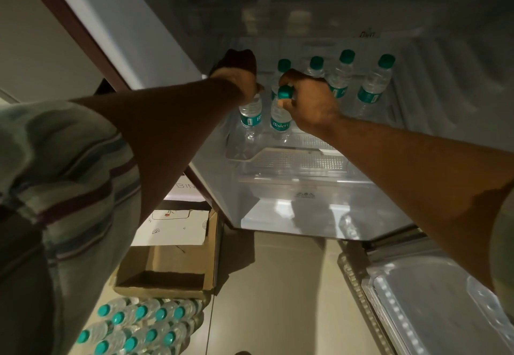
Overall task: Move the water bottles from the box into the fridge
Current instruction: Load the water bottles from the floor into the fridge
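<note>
On the fridge shelf [294, 159], the left hand [236, 76] is clenched over the top of one bottle [250, 116] by the shelf's left wall, and the cap is hidden under the fingers. The right hand [308, 98] pinches the green cap of a second bottle [280, 122] just beside it. Four more bottles [340, 76] stand at the shelf's back. The front right of the shelf lies bare. Below the shelf, the box [167, 268] of bottles is cut off at the bottom of view.
</note>
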A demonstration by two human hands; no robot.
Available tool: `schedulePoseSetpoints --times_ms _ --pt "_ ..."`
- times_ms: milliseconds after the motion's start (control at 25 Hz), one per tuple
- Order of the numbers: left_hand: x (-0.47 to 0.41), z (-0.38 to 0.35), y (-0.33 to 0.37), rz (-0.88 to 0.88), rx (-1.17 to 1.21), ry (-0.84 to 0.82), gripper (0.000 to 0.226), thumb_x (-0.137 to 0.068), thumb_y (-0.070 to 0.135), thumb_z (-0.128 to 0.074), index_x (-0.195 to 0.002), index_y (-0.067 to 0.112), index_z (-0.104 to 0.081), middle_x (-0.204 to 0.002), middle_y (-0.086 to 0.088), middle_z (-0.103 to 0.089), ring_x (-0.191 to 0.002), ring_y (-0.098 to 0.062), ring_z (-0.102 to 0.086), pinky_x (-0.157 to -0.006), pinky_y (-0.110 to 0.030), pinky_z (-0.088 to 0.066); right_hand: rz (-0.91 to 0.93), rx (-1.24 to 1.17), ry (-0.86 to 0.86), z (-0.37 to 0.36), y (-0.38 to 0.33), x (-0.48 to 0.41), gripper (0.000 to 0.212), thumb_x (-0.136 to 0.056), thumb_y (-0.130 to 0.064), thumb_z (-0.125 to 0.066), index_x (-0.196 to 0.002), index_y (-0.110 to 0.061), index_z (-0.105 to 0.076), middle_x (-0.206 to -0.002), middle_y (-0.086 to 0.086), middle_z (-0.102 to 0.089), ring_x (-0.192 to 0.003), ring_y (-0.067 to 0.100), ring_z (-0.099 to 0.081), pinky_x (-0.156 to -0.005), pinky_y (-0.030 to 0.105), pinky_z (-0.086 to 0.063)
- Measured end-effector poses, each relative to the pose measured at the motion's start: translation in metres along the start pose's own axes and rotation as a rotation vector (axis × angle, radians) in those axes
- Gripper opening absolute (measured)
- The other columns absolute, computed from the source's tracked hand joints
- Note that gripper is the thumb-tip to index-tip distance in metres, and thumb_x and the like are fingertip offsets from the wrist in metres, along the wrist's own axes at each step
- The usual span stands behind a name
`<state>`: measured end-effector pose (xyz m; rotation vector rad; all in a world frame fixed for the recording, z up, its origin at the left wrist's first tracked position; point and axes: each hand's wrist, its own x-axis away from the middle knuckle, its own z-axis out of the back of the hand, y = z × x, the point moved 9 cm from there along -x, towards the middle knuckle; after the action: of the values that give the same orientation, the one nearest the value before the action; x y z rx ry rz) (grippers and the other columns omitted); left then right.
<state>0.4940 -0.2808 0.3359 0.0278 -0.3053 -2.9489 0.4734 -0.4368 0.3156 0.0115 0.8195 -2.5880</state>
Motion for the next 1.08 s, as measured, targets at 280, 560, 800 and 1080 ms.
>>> schedulePoseSetpoints --times_ms 280,560,800,1080 --pt "-0.001 -0.002 0.001 -0.016 -0.046 -0.052 0.046 -0.082 0.012 -0.082 -0.125 0.009 -0.067 -0.127 -0.017 -0.064 -0.120 -0.034 -0.061 -0.100 -0.041 -0.053 -0.040 -0.032 0.020 -0.007 -0.005 -0.002 0.031 -0.096 -0.012 -0.067 -0.126 -0.014 -0.059 -0.120 0.010 -0.065 -0.110 0.026 -0.063 -0.095 0.032 -0.050" --pt "-0.003 -0.011 -0.006 -0.011 -0.007 -0.068 0.045 -0.080 0.014 -0.082 -0.124 0.011 -0.070 -0.126 -0.013 -0.068 -0.117 -0.030 -0.065 -0.104 -0.041 -0.053 -0.066 -0.061 0.038 -0.017 0.012 -0.008 0.041 -0.091 -0.006 -0.071 -0.128 -0.020 -0.060 -0.123 0.003 -0.065 -0.109 0.020 -0.062 -0.098 0.024 -0.046" --pt "0.007 -0.005 -0.006 0.054 0.056 -0.088 0.039 -0.084 0.015 -0.080 -0.122 0.012 -0.071 -0.124 -0.009 -0.070 -0.114 -0.027 -0.066 -0.100 -0.036 -0.055 -0.089 -0.171 -0.024 -0.027 0.021 -0.002 0.060 -0.090 0.002 -0.068 -0.143 -0.022 -0.051 -0.125 -0.005 -0.060 -0.112 0.015 -0.060 -0.107 0.036 -0.051" --pt "0.003 0.006 0.011 0.117 0.253 0.009 0.032 -0.096 0.015 -0.061 -0.127 0.013 -0.069 -0.132 -0.008 -0.067 -0.121 -0.024 -0.063 -0.089 -0.023 -0.046 -0.096 -0.082 0.247 0.029 0.031 0.005 0.031 -0.096 -0.010 -0.063 -0.127 -0.013 -0.062 -0.121 0.007 -0.067 -0.108 0.020 -0.064 -0.093 0.028 -0.052"
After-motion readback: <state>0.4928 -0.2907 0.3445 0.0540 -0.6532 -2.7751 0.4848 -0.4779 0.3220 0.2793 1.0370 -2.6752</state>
